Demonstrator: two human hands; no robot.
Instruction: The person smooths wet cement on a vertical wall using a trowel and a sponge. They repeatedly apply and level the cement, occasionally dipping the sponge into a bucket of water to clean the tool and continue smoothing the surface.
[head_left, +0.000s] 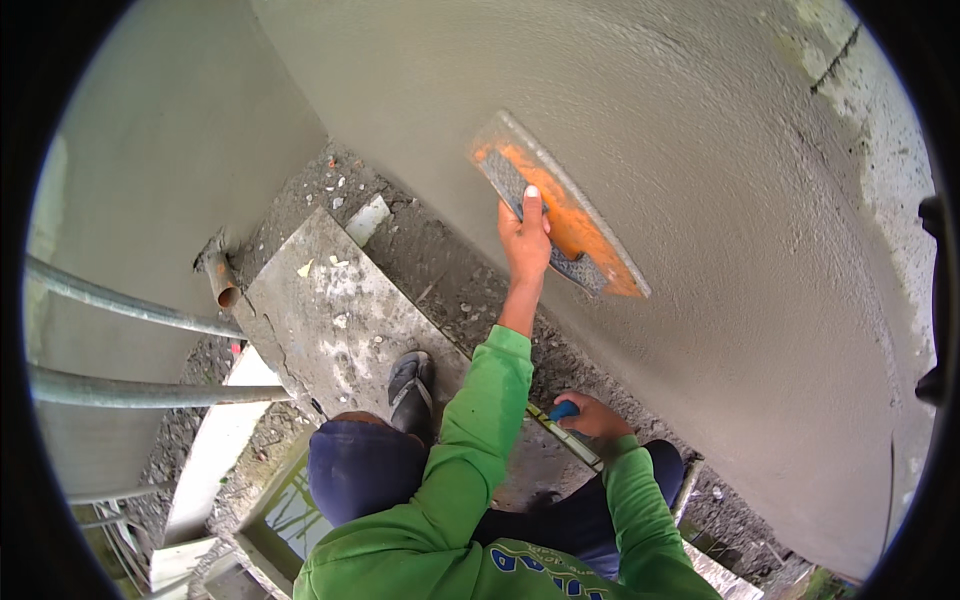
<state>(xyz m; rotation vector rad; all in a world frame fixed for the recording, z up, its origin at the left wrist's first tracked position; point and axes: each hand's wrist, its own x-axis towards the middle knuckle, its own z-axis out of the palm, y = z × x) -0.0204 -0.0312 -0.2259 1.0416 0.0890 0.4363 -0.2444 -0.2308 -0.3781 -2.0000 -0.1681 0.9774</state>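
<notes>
My left hand (526, 238) grips the handle of an orange plastering float (572, 222), thumb on top. The float is smeared with grey mortar, and its face lies against or very close to the wet grey wall (700, 250). Lower down, my right hand (597, 418) is closed around a blue handle (563, 410); what the handle belongs to is mostly hidden. Beside that hand runs a narrow yellow-green strip (568, 437), perhaps a level or a straightedge. I cannot tell whether the right hand also touches it.
A mortar-stained board (335, 300) lies under my sandalled foot (411, 392). Left of it are a brown pipe stub (224, 280), curved grey metal tubes (150, 390) and a pale-green box-like frame (285, 500). Rubble (440, 255) borders the wall's foot.
</notes>
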